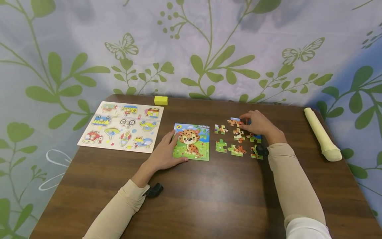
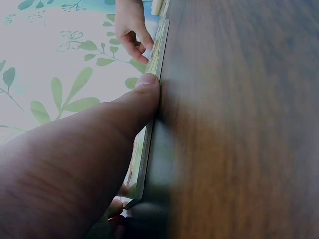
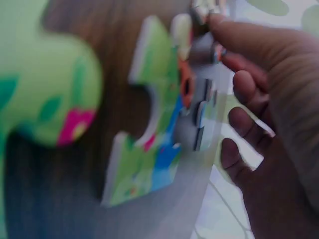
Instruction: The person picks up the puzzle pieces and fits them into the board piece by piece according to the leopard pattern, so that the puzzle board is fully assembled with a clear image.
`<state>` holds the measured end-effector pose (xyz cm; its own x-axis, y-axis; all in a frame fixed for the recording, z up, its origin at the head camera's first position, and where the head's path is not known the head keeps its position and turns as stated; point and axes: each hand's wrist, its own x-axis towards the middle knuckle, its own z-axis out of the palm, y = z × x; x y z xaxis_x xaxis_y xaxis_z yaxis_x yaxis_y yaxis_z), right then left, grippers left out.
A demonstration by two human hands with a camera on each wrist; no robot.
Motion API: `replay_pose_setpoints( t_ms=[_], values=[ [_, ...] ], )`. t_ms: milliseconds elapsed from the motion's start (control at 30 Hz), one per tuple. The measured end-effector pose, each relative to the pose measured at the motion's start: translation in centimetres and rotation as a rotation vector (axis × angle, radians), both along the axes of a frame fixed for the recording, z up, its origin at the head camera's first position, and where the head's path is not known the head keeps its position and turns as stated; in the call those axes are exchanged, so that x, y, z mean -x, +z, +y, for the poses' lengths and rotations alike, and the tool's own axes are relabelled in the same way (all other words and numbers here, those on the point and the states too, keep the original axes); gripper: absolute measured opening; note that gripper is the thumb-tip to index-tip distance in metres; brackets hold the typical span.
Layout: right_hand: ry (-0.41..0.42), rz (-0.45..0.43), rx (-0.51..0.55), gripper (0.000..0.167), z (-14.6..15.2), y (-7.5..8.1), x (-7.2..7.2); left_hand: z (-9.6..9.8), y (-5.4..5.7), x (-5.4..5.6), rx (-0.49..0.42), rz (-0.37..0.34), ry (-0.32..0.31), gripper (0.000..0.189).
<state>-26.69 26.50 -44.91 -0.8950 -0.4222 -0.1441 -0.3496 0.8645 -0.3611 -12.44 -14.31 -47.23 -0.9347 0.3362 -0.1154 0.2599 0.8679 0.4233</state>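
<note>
A square picture board shows a spotted leopard cub on grass. My left hand holds it at its lower left, thumb along the bottom edge and fingers at the left edge. To its right lie several loose jigsaw pieces printed with parts of a similar picture. My right hand pinches a blue-and-orange jigsaw piece at the far side of this group, between thumb and index finger. Its other fingers curl loosely. In the right wrist view, a green jigsaw piece lies close by, blurred.
A wooden vehicle-puzzle board lies at the left. A yellow block sits near the table's back edge. At the far right rests a pale cloth-covered rod with a wider end. The brown table stands against a leaf-patterned backdrop.
</note>
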Motion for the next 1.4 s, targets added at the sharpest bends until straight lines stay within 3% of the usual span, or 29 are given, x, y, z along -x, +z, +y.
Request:
replay_pose_setpoints(
  t_ms=[333, 567, 800, 1033, 1200, 1400],
  values=[
    [0.064, 0.1, -0.119, 0.04, -0.8, 0.4, 0.1, 0.1, 0.0, 0.0, -0.01, -0.007, -0.001, 0.111],
    [0.012, 0.147, -0.048, 0.037, -1.7, 0.9, -0.5, 0.1, 0.1, 0.0, -0.003, -0.002, -0.007, 0.112],
    [0.161, 0.255, 0.031, 0.024, -6.9, 2.1, -2.0, -0.1, 0.1, 0.0, -0.006, 0.001, 0.003, 0.112],
    [0.312, 0.268, -0.03, 0.028, -13.5, 1.8, -3.6, 0.0, 0.1, 0.0, -0.006, 0.0, 0.003, 0.112],
    [0.335, 0.268, -0.115, 0.029, -16.4, 0.9, -3.8, 0.0, 0.0, 0.0, -0.016, 0.001, 0.003, 0.111],
    [0.318, 0.3, -0.19, 0.032, -17.6, 0.4, -4.1, 0.0, 0.1, 0.0, -0.014, 0.007, -0.001, 0.111]
  ],
)
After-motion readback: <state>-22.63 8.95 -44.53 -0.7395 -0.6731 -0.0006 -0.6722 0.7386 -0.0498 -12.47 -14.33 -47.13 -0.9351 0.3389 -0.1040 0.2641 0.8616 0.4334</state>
